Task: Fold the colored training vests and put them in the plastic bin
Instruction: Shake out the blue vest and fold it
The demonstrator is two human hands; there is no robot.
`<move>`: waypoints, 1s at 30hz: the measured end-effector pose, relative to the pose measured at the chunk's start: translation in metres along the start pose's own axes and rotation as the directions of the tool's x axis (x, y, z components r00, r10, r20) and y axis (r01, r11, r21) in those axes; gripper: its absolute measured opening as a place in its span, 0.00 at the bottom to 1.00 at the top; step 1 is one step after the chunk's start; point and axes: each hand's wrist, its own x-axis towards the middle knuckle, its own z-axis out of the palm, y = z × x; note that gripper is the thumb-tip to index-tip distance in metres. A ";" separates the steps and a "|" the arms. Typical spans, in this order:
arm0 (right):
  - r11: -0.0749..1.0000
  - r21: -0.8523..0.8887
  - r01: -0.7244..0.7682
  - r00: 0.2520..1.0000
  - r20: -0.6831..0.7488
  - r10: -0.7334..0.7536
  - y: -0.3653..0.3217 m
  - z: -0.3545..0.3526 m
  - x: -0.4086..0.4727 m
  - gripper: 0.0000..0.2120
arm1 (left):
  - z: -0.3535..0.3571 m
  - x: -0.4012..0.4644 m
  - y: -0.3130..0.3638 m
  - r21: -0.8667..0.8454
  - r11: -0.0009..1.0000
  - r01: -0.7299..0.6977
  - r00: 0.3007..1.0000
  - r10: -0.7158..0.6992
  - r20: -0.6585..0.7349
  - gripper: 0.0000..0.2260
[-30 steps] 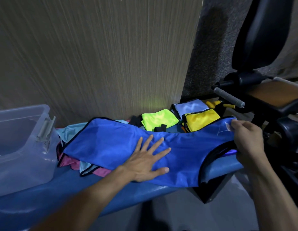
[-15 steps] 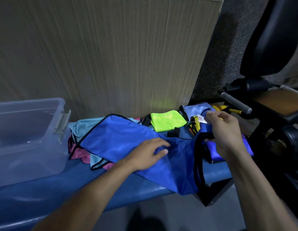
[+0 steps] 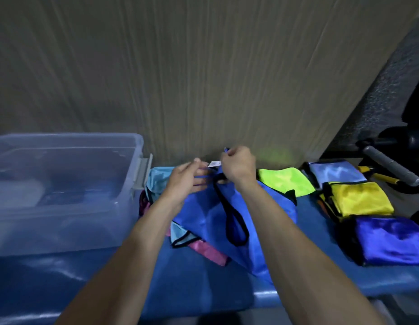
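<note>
Blue fabric is bunched between both sets of fingers at the bench's far edge, close to the wall point(image 3: 203, 78). The right hand point(image 3: 237, 164) has its fingers curled and pinched on the top edge of the blue vest point(image 3: 203, 214), just beside a small white label point(image 3: 214, 163). The left hand point(image 3: 187, 181) meets it from the left, its fingers bent round the same gathered edge, so the two hands nearly touch. Below them the vest lies across the middle of the bench point(image 3: 203, 289), folded over on itself, with a black-trimmed armhole loop point(image 3: 236, 221) lying on top and its lower corner reaching the near edge.

Under the vest's left side lie a light blue vest point(image 3: 157, 177) and a pink vest point(image 3: 208, 252), whose ends poke out toward the near edge. To the right, along the far edge, sit folded vests: a lime vest point(image 3: 286, 181), touching the blue one, then a pale blue vest point(image 3: 336, 172). Nearer, a yellow vest point(image 3: 361, 198) and, at the right end, a purple vest point(image 3: 391, 240).

At the left end of the bench stands the clear bin point(image 3: 70, 207), its grey latch point(image 3: 143, 171) just beside the light blue vest. What lies inside I cannot tell through the plastic. Beyond the right end shows a grey handle point(image 3: 389, 165) and a yellow tool point(image 3: 379, 177).
</note>
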 end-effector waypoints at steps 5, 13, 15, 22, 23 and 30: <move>0.954 0.229 -0.195 0.925 0.366 0.101 0.001 0.032 -0.006 0.10 | -0.009 0.019 -0.006 -0.002 0.984 0.176 0.984 -0.176 -0.039 0.21; 0.998 0.049 0.050 0.992 0.110 -0.056 0.068 -0.037 -0.022 0.07 | -0.014 0.034 -0.019 0.415 0.908 0.066 0.997 -0.050 -0.050 0.14; 0.995 -0.003 0.099 0.991 0.086 -0.099 0.083 -0.043 -0.031 0.06 | -0.012 0.034 -0.024 0.566 0.824 -0.035 0.996 0.072 -0.044 0.19; 0.970 -0.085 0.226 0.974 0.034 -0.224 0.096 -0.051 -0.036 0.07 | 0.003 0.025 -0.018 0.709 0.654 -0.263 0.940 0.340 0.035 0.18; 0.966 -0.100 0.237 0.971 0.032 -0.235 0.099 -0.054 -0.036 0.07 | 0.004 0.025 -0.017 0.693 0.679 -0.240 0.951 0.309 0.027 0.18; 0.886 -0.349 0.307 0.944 -0.005 -0.329 0.118 -0.079 -0.036 0.04 | -0.004 0.039 -0.022 0.671 0.724 -0.162 0.972 0.234 -0.018 0.20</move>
